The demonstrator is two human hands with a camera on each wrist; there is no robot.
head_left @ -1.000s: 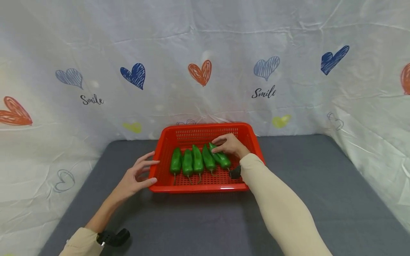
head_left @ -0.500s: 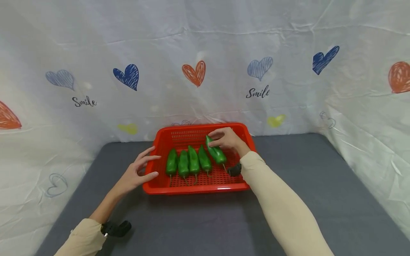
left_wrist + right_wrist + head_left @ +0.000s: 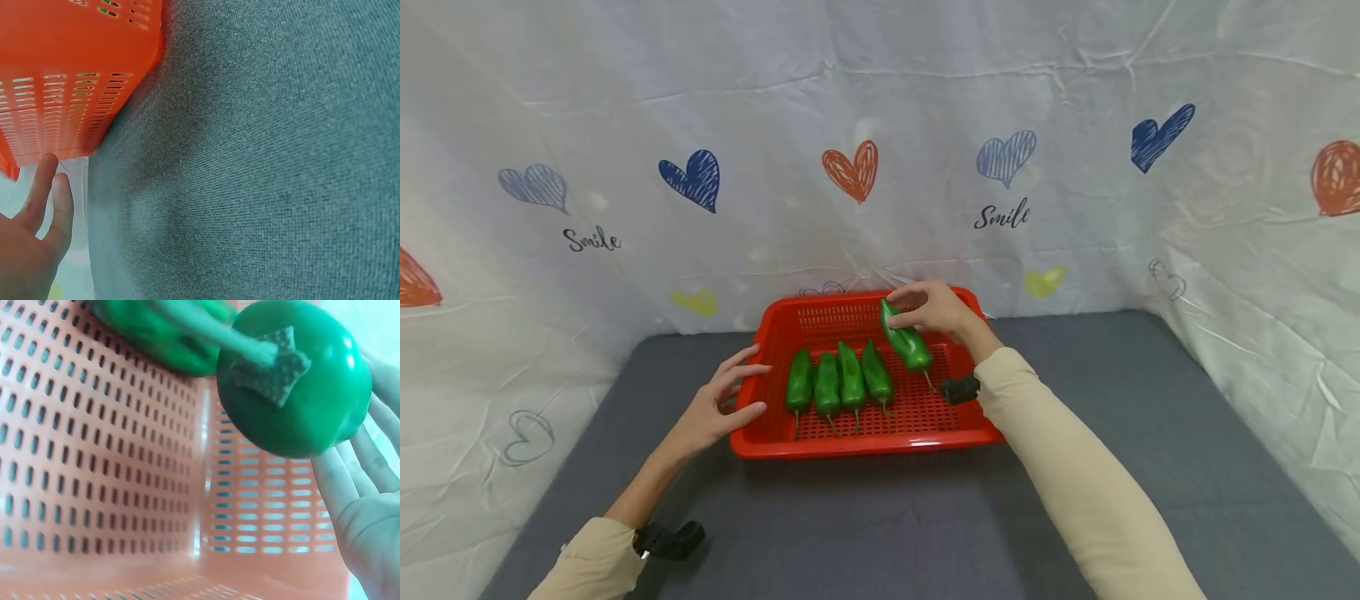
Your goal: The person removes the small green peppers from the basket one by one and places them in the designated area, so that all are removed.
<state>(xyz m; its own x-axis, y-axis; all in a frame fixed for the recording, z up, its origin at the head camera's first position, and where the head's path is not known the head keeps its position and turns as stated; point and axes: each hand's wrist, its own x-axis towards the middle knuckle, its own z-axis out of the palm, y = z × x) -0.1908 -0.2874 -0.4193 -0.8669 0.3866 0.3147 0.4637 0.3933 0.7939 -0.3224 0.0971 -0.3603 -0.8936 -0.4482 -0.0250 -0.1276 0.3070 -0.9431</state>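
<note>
My right hand [image 3: 936, 310] pinches a green pepper [image 3: 908, 343] near its tip, above the right part of a red plastic basket [image 3: 880, 444]. Stem end toward the camera, the same pepper [image 3: 300, 381] fills much of the right wrist view, with my right hand [image 3: 369, 512] behind it. Several more green peppers [image 3: 852, 377] lie side by side on the basket's slotted floor, stems toward me. At the basket's left rim, my left hand [image 3: 709, 408] has its fingers spread. In the left wrist view, extended fingers [image 3: 61, 212] show beside the basket's outer wall [image 3: 62, 106].
The basket stands on a grey cloth-covered table [image 3: 865, 525]. Behind it hangs a white sheet [image 3: 925, 100] printed with hearts and words. Each wrist wears a black device, such as the left one [image 3: 668, 542].
My right hand has lifted the rightmost pepper off the basket floor, away from the row. My left hand stays by the left rim. The head view has shifted slightly.
</note>
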